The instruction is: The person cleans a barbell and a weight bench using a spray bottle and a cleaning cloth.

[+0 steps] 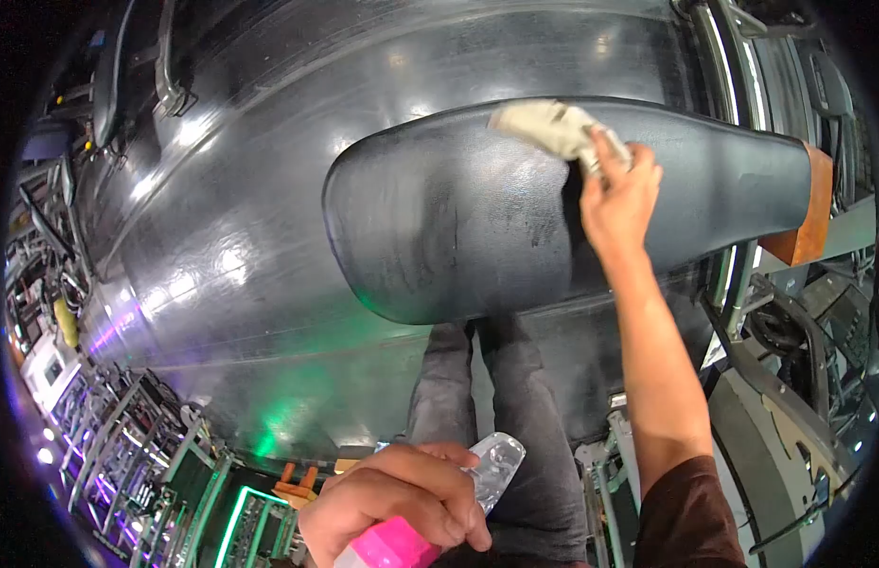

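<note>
Head: cloth (548, 130) held in right grip (623, 202)

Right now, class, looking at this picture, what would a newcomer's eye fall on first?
Probably the long dark pad stretching from the middle towards the right, where the right hand holds a blurred pale cloth over it. Next, at the bottom, the left hand grips a clear bottle, bright pink showing beside the fingers. A green glow on the shiny floor, lower left, also stands out.
</note>
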Tool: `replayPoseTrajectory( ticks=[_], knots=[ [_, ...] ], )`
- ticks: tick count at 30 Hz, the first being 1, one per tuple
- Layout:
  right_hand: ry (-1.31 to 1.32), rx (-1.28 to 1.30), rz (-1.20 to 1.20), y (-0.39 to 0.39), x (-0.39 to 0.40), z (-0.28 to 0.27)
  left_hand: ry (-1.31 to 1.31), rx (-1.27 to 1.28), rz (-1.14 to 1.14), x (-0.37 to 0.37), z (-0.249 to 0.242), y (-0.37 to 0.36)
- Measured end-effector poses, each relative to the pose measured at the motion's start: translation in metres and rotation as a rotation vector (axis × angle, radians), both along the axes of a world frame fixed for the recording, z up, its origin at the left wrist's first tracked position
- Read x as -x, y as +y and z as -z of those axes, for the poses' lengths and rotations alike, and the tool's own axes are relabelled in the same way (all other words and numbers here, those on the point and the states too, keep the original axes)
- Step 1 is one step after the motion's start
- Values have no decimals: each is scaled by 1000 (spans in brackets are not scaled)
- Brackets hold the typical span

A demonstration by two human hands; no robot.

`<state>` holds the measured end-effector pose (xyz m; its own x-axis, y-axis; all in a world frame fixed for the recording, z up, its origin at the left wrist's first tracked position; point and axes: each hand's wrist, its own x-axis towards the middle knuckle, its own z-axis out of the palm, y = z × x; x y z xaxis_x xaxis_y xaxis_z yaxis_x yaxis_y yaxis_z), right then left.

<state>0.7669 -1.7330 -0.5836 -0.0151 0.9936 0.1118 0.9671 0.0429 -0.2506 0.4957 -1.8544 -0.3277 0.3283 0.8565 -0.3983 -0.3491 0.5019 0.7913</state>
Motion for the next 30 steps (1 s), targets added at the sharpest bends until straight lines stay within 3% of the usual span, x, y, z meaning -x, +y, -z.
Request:
replayPoseTrajectory(
  ticks=[3, 7, 11, 13, 16, 17, 19, 20, 23, 25, 27, 29, 30],
  knots=[
    [-4, 37, 66, 4, 7, 13, 13, -36, 37, 13, -2, -2],
    [-49, 160, -158, -55, 65, 5, -67, -8, -6, 28, -6, -4],
    [76, 189, -341, -87, 85, 0, -53, -19, -90, 43, -14, -6],
    [18, 189, -216, -63, 72, -11, -20, -52, -78, 46, -16, -5],
    [9, -71, 57, -12, 45, -17, 38, -83, 6, 52, -18, -7],
    [-7, -48, 130, -3, 40, -12, 40, -91, 36, 52, -16, -7],
    [-58, 126, 109, -10, 48, -1, 24, -97, 82, 44, -14, -6],
    [-85, 49, -12, -31, 57, 12, 13, -97, 97, 37, -15, -5],
    [44, 193, -176, -91, 84, 1, -114, -83, 52, 22, -4, -12],
    [79, 237, -357, -125, 79, -4, -57, -54, -5, 7, -5, -17],
    [171, 336, -418, -130, 59, -12, 158, -25, -63, -30, -12, -19],
    [90, 334, -199, -95, 3, -23, 550, -69, -175, -66, 22, -29],
    [83, 211, -115, -79, -24, -21, 587, 49, -177, -73, 37, -34]
  ],
)
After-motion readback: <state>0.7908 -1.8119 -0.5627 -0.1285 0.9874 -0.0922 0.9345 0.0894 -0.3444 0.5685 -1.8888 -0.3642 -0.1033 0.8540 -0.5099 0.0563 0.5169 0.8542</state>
